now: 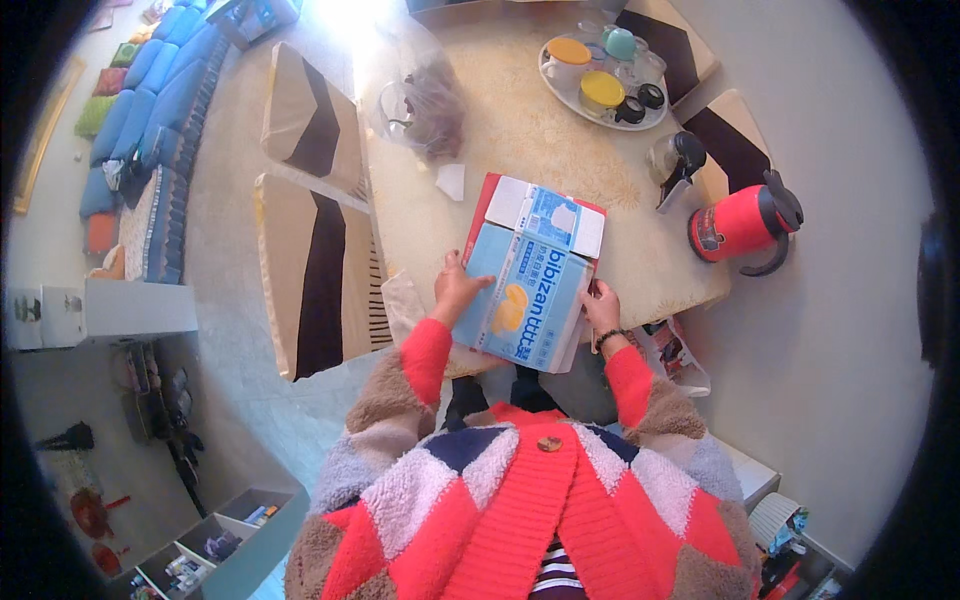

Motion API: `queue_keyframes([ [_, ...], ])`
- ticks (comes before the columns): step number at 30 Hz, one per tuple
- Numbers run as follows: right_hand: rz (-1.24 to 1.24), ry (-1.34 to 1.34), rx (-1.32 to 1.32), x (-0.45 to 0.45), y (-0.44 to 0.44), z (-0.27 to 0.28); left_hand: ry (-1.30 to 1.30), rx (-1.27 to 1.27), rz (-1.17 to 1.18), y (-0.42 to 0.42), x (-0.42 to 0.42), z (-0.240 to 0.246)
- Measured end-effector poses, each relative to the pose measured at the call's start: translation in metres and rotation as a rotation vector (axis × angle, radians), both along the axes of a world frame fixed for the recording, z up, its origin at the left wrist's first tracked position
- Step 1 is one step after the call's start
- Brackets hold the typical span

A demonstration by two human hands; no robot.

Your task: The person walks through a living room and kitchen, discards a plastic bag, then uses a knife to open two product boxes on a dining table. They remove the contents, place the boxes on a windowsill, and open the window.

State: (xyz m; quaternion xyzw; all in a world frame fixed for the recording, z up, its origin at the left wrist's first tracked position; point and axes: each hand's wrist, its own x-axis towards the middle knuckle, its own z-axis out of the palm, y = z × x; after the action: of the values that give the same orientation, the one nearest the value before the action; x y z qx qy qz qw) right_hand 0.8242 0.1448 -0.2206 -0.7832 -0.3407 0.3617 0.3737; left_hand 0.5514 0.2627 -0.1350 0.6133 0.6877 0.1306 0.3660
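Observation:
A flattened blue-and-white cardboard carton (525, 300) with printed writing and a picture of bread lies at the near end of the table. Beneath it a red flat piece (478, 217) shows along the left and upper right edges. My left hand (457, 291) grips the carton's left edge, thumb on top and the other fingers largely hidden. At the opposite edge, my right hand (602, 306) pinches the carton near its lower right side. The carton's near end juts slightly past the table edge.
The table (510, 120) bears a plastic bag (435, 105) of dark produce, a white scrap (451, 181), a round tray (551, 94) of cups, a glass teapot (667, 159) and a red thermos jug (739, 225). Covered chairs (281, 277) flank it. A bag (675, 352) sits below right.

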Motion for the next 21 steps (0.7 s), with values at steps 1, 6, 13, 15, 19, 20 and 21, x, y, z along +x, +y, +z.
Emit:
queue_keyframes([
  [1,-0.014,0.094,0.007,-0.006,0.003,0.012,-0.248,-0.127,0.015,0.001,-0.007,-0.008],
  [6,-0.171,0.516,0.009,0.006,-0.012,0.041,-0.911,-0.391,0.193,-0.016,-0.029,0.012],
  [13,0.088,0.976,-0.461,-0.013,-0.045,0.127,-0.93,-0.411,0.394,-0.044,-0.056,-0.005],
  [15,0.108,0.806,-0.414,-0.029,-0.044,0.144,-0.984,-0.406,0.407,-0.052,-0.053,-0.001],
  [19,0.45,0.306,-0.27,-0.037,-0.027,0.164,-1.055,-0.443,0.333,-0.064,-0.043,0.007],
  [20,0.562,0.014,-0.224,-0.039,-0.023,0.174,-1.004,-0.411,0.329,-0.069,-0.041,0.002],
  [21,0.663,-0.277,-0.165,-0.042,-0.018,0.185,-0.948,-0.376,0.32,-0.072,-0.04,-0.001],
])
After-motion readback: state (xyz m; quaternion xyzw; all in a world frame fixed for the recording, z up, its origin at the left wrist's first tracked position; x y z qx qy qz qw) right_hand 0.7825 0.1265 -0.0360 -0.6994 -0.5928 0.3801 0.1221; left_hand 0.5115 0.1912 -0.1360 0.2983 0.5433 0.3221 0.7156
